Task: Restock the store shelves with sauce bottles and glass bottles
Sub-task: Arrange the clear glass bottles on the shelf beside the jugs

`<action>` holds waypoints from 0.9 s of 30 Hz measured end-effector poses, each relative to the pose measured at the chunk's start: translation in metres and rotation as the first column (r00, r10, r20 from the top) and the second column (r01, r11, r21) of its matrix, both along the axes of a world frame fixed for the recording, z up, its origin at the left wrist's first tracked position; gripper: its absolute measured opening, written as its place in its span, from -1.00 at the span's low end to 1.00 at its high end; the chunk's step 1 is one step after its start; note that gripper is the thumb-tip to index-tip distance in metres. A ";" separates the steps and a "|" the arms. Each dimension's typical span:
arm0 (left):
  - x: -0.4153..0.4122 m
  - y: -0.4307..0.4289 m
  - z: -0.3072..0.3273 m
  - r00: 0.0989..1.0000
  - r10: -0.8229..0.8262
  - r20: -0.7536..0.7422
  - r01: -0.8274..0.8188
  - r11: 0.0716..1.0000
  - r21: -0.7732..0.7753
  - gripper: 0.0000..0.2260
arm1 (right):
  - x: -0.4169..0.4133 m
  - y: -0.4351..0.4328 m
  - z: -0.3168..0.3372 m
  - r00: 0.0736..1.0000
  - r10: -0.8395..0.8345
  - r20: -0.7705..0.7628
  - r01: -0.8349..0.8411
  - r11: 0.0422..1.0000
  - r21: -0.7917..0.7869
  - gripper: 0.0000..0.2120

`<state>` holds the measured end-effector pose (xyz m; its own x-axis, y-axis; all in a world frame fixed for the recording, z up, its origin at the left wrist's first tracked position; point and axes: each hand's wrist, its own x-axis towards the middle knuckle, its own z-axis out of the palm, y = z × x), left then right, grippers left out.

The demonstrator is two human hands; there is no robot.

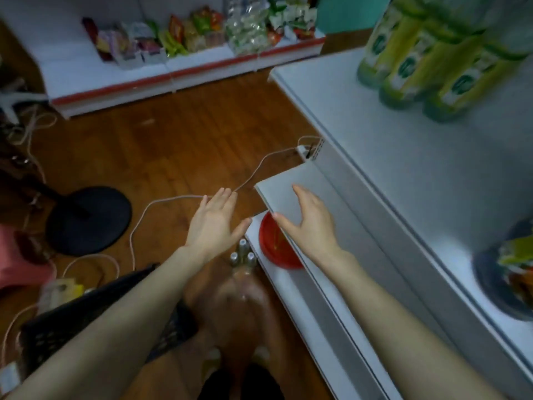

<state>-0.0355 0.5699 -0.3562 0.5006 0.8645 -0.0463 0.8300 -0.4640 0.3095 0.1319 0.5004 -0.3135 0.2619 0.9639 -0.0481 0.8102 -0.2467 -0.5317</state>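
Note:
Both hands are stretched out in front of me and hold nothing. My left hand (215, 220) hovers flat and open above the wooden floor. My right hand (310, 219) is open with spread fingers over the left end of a grey middle shelf (300, 183). Below and between the hands, three clear glass bottles with silver caps (243, 256) stand on the floor next to the white bottom shelf (291, 287). Yellow-green bottles (418, 64) stand on the upper shelf at the top right.
A red bowl (274, 245) rests on the bottom shelf under my right hand. A black plastic crate (95, 316) sits lower left. A black round stand base (89, 219) and white cables (161, 200) lie on the floor. A snack shelf (184, 39) stands across the aisle.

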 end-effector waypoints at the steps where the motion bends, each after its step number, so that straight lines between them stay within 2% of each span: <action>1: -0.007 -0.004 -0.018 1.000 0.008 -0.005 -0.009 0.999 -0.035 -0.38 | -0.005 -0.004 -0.021 1.000 -0.009 -0.023 0.008 0.999 -0.045 -0.33; 7: -0.038 -0.032 -0.150 0.997 0.019 -0.069 -0.030 0.986 -0.163 -0.37 | -0.025 -0.035 -0.167 0.990 -0.088 -0.110 0.058 0.965 -0.256 -0.28; 12: -0.058 -0.039 -0.295 0.985 0.066 -0.158 -0.103 0.967 -0.235 -0.37 | -0.031 -0.042 -0.311 0.979 -0.134 -0.154 0.077 0.942 -0.326 -0.25; 21: -0.047 -0.024 -0.551 0.979 0.176 -0.103 -0.198 0.940 -0.278 -0.33 | -0.031 -0.017 -0.572 0.971 -0.159 -0.180 0.094 0.941 -0.326 -0.23; 27: -0.031 0.009 -0.668 0.973 0.231 0.009 -0.223 0.949 -0.221 -0.21 | -0.022 0.009 -0.698 0.964 -0.159 -0.212 0.108 0.966 -0.233 -0.16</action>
<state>-0.0660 0.5789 -1.0239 0.2969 0.9264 -0.2317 0.8925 -0.1830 0.4122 0.1102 0.5091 -1.0117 0.3452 0.8802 -0.3256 0.6262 -0.4744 -0.6187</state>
